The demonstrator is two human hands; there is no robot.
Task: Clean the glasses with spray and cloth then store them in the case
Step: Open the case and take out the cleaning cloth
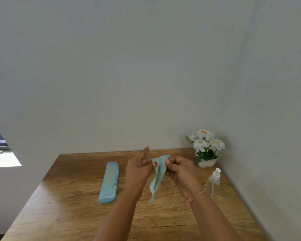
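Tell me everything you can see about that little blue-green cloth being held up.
The cloth is a small, thin piece of pale blue-green fabric, soft-looking, with zigzag-cut edges. It is held in the air above the wooden table. The left hand and the right hand each pinch it near its top, bunching it into lengthwise folds, and the rest hangs down to a narrow point. Whether anything is wrapped inside it cannot be told.
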